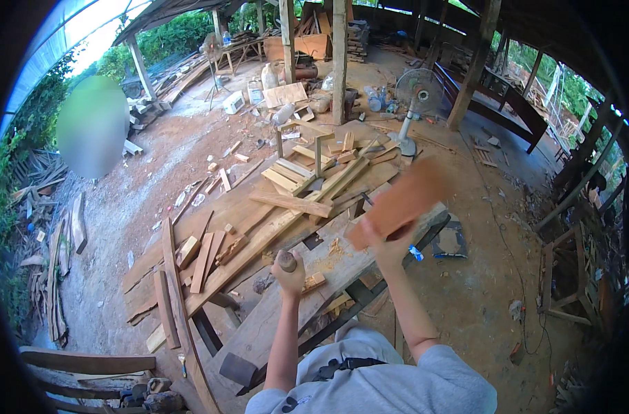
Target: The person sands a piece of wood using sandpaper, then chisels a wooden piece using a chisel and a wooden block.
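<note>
My left hand (289,279) is closed round an upright tool with a thick, round-topped wooden handle (287,261); its lower end is hidden beneath the fist. On the right, my right hand (387,245) grips a broad reddish-brown wooden block (404,200), raised above the bench and smeared by motion at its far end. Both hands are over a long, worn wooden workbench (356,257). Wood chips (336,248) lie scattered on the bench between them. A small light wood offcut (313,281) sits just right of my left fist.
Planks and sticks (287,217) are heaped beyond and left of the bench. A standing fan (412,114) is at the far right, near wooden posts (339,62). A dark flat packet (450,241) lies right of the bench. A dark block (238,369) rests at its near-left end.
</note>
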`<act>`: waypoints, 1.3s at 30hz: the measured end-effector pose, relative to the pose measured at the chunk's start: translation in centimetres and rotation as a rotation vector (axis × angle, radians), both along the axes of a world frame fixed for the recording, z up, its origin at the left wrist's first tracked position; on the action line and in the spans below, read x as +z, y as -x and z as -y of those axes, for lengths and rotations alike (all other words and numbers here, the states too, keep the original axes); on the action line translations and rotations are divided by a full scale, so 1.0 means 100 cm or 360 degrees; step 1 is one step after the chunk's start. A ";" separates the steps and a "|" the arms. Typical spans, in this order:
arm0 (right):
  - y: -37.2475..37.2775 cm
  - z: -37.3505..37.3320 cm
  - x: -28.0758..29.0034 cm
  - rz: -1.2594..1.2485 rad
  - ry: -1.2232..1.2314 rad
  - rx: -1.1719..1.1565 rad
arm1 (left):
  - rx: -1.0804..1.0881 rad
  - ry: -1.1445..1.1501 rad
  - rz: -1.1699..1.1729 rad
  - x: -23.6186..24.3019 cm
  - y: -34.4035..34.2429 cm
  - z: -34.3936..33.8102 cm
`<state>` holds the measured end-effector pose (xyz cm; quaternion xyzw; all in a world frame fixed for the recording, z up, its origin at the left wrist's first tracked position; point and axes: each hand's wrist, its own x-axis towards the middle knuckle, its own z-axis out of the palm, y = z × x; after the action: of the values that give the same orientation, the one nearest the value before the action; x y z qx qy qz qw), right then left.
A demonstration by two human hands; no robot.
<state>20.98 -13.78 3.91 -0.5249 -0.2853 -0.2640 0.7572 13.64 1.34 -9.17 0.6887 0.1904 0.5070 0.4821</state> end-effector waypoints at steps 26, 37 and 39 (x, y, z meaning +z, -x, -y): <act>-0.014 -0.030 0.031 0.0384 0.0844 0.0156 | 0.0004 0.0123 0.0156 -0.040 0.015 -0.021; -0.003 -0.030 0.022 0.1044 0.1788 -0.0313 | 0.0069 -0.0009 0.0093 -0.022 0.009 -0.011; -0.006 -0.028 0.031 0.0829 0.1791 -0.0311 | 0.0031 0.0044 -0.0029 -0.018 0.012 -0.012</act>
<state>21.60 -10.97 7.00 -0.7852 -0.5063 -0.2607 0.2430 12.45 2.54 -10.97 0.6846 0.2085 0.5028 0.4849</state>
